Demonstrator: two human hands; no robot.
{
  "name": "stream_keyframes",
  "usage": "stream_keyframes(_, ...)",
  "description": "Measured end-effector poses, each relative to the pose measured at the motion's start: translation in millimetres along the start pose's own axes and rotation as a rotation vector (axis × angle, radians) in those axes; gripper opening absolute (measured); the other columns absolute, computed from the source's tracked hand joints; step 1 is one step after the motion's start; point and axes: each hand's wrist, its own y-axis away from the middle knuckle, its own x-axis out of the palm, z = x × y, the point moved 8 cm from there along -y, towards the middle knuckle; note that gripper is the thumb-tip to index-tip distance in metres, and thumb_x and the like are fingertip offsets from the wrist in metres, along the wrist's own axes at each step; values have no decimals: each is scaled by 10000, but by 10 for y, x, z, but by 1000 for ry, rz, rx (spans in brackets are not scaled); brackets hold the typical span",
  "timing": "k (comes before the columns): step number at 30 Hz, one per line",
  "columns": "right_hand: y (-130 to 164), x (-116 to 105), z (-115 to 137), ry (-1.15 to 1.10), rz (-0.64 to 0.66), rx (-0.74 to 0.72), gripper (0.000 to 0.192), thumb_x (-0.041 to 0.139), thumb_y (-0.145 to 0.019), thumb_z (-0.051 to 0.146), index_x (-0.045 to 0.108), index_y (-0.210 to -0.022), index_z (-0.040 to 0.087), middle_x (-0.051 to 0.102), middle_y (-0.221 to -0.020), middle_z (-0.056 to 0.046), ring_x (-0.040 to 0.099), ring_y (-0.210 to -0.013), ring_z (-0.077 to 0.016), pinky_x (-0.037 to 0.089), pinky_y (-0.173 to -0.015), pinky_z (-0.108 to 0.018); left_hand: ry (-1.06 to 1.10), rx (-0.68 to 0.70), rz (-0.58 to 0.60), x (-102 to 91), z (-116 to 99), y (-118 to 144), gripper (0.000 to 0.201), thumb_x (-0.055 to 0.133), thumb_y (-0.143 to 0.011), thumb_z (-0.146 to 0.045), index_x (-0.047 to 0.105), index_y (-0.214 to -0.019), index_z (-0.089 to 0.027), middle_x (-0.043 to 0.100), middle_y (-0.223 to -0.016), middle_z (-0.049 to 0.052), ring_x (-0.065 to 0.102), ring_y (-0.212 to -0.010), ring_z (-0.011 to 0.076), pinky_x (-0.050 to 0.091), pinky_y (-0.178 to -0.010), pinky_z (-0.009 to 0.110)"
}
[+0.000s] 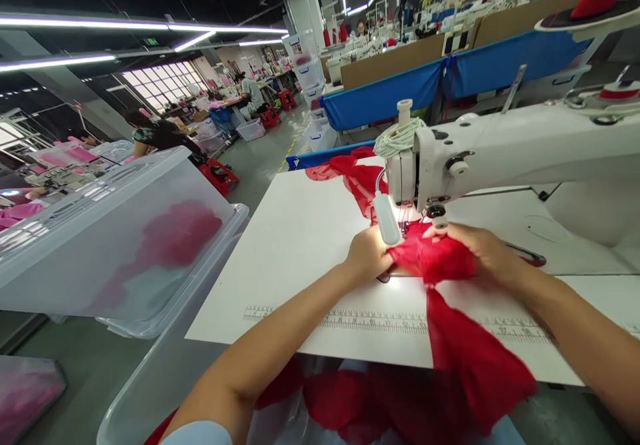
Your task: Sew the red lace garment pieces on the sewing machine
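Sheer red fabric (445,258) lies bunched under the needle area of a white sewing machine (495,145). My left hand (367,255) is closed on the fabric's left edge, some of its fingers hidden behind the small lit lamp (387,218). On the other side, my right hand (465,240) pinches the gathered cloth close to the presser foot (404,228). One length of the fabric hangs over the table's front edge, and another trails away behind the machine head. Beside my right wrist rests a slim dark-edged tool (527,254), partly hidden.
The white tabletop (280,252) carries a printed ruler (350,318) along its front. Below it, an open plastic bin (135,392) holds more red fabric. A large translucent box (115,252) stands at left. Blue cloth panels (385,98) hang behind; co-workers sit farther back.
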Motion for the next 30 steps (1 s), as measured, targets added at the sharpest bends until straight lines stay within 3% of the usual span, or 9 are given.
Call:
stream_keyframes(3,53,140,12,104,97,-77,168,650,-868,363,730,-989,279,725,-958,-59,668,-842,-243,532,-720,-344,-181,119,-49,-3,-110,71,110,611,-787,-154,693,-733,-204,638,-771,46,556,-859,241,389,-908,463)
stream_keyframes(5,92,227,1,244,132,-126,220,507,-934,248,720,-967,289,695,-892,-49,628,-766,-211,486,-646,-319,-364,250,-102,21,-192,117,175,575,-834,-132,723,-787,-211,626,-732,45,557,-868,243,380,-914,472)
stream_keyframes(8,142,324,-13,457,146,-210,306,407,-953,148,674,-860,265,633,-791,-40,548,-677,-190,395,-573,-314,-546,482,-168,95,-310,199,277,493,-920,-76,728,-840,-200,613,-701,29,564,-822,205,409,-831,386)
stream_keyframes(11,167,366,-10,556,124,-279,333,355,-983,142,609,-791,240,636,-798,-44,539,-686,-192,377,-575,-324,-609,589,-196,139,-363,267,318,433,-998,-79,718,-891,-169,634,-750,27,537,-699,154,401,-679,309)
stream_keyframes(17,192,388,-7,605,142,-332,356,337,-1005,171,669,-886,221,729,-1185,-74,656,-848,-210,480,-631,-334,-641,530,-153,132,-445,358,294,408,-1020,-87,690,-1100,-119,667,-893,74,600,-710,153,440,-544,248)
stream_keyframes(23,224,347,118,705,43,-390,399,335,-1021,120,681,-838,195,778,-1027,-87,693,-763,-207,464,-565,-314,-659,512,-167,118,-477,415,335,430,-995,-75,676,-1219,-113,699,-1162,183,671,-856,209,559,-600,278)
stream_keyframes(30,229,347,219,726,4,-407,390,338,-1007,61,690,-878,168,777,-898,-77,697,-690,-202,473,-515,-305,-675,475,-160,128,-424,450,322,488,-974,-91,702,-1207,-151,717,-1134,180,687,-869,238,615,-676,356)
